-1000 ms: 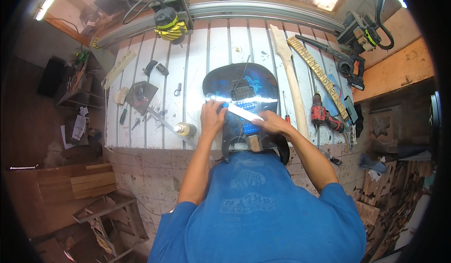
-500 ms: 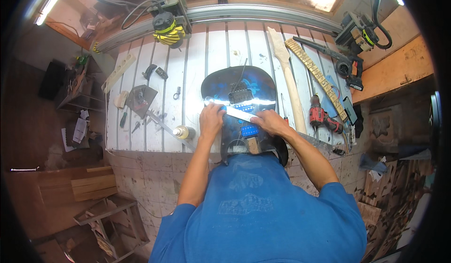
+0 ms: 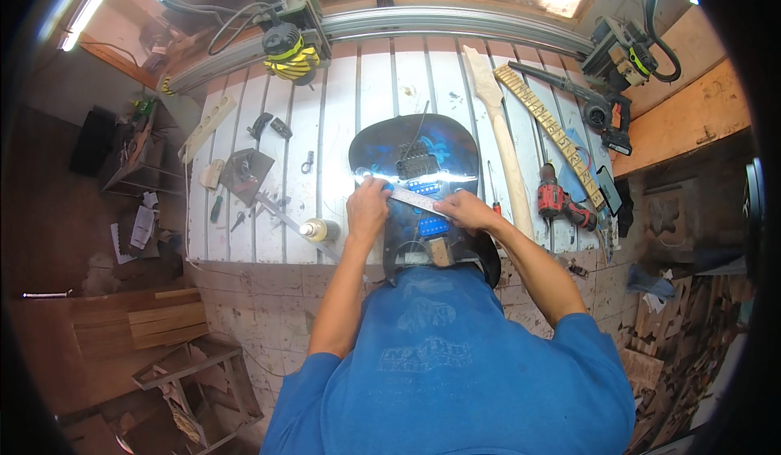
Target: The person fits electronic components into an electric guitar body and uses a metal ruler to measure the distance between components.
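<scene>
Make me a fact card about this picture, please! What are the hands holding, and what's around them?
Left grip: on the left end of a silvery ruler
Right grip: on its right end
Under the ruler: dark guitar body
Table: white, slatted
Right of guitar: pale wooden neck, red-and-black drill, dark blower
Left of guitar: small bottle, green-handled tool
Shirt: blue

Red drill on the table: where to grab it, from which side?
Probably by the handle, with the right hand coming from the near right. The red drill lies with its chuck pointing away from the person and its handle slanting toward that near right side.
</scene>
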`<state>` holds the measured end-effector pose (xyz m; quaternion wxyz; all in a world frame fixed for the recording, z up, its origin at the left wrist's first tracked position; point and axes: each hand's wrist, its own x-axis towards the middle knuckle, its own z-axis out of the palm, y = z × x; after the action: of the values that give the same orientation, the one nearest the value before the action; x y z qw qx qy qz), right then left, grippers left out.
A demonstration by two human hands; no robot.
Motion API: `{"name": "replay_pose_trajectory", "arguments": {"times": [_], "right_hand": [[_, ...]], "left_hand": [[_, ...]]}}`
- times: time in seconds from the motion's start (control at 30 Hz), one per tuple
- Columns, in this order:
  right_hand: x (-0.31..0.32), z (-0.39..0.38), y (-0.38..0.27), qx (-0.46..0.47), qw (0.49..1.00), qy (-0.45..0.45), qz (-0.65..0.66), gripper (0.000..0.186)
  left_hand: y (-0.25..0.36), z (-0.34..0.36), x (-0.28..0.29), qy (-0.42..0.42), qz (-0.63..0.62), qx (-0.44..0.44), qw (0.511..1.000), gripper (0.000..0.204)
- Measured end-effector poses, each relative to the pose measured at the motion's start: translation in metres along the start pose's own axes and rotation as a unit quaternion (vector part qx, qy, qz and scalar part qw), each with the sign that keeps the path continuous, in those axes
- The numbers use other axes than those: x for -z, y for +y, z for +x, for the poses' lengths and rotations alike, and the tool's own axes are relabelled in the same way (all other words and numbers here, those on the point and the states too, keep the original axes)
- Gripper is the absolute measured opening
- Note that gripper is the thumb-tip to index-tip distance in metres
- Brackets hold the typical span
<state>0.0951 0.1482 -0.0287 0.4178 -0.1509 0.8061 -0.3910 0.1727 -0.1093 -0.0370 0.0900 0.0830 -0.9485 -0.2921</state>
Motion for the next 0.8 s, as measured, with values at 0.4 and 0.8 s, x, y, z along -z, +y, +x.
{"name": "replay_pose_trajectory", "arguments": {"times": [0.4, 0.8], "right_hand": [[-0.013, -0.034, -0.037, 0.104, 0.939, 0.191, -0.267, 0.047], [0.037, -0.115, -0.015, 0.004, 0.976, 0.133, 0.175, 0.05]], "left_hand": [[0.006, -0.01, -0.002, 0.052, -0.026, -0.004, 0.998, 0.015], [0.073, 0.13, 0.003, 0.153, -0.026, -0.138, 0.978, 0.018]]}}
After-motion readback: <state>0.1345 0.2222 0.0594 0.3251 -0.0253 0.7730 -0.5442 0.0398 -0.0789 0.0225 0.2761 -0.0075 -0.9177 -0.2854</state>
